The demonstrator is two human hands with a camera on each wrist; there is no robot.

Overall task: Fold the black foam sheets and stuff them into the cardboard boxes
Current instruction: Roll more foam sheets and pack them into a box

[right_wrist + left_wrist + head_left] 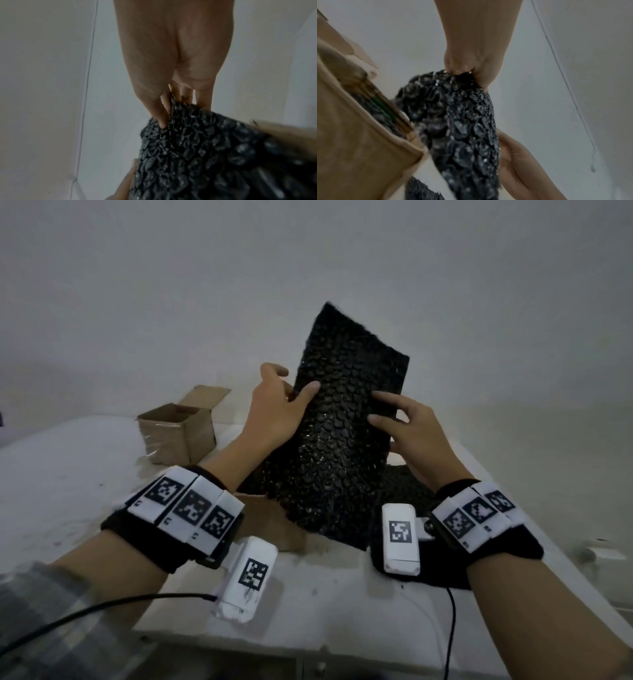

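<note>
A black bubble-textured foam sheet (342,422) stands upright and tilted between my hands. My left hand (296,386) grips its left edge, thumb on the front face. My right hand (383,424) pinches the right edge, with fingertips on the front. The sheet's lower end hangs over a cardboard box (274,522) that it mostly hides. In the left wrist view my left hand (465,69) bunches the foam sheet (462,121) beside the cardboard box (351,135). In the right wrist view my right hand (169,108) pinches the foam sheet (205,155).
A second open cardboard box (178,433) stands at the back left of the white table (68,481). More black foam (407,487) lies on the table under my right wrist. Black cables run along the near edge. A plain wall is behind.
</note>
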